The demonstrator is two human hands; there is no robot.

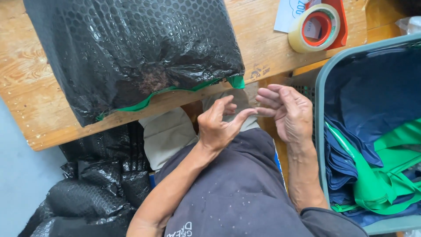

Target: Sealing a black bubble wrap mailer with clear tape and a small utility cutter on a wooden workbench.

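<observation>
Black bubble-wrap parcel (131, 52) flat on the wooden counter (263, 48), green edge overhanging the near side.

Just below that edge, left hand (219, 125) and right hand (287, 112) half curled, fingertips touching, nothing visibly held; perhaps picking at a bit of tape, best done with a light, steady pinch. Right: grey-green basket (322, 87) full of navy and green fabric bags (377, 175). Behind: tape roll (313, 28) on a red dispenser. Below left: loose black bubble wrap (92, 193).
</observation>
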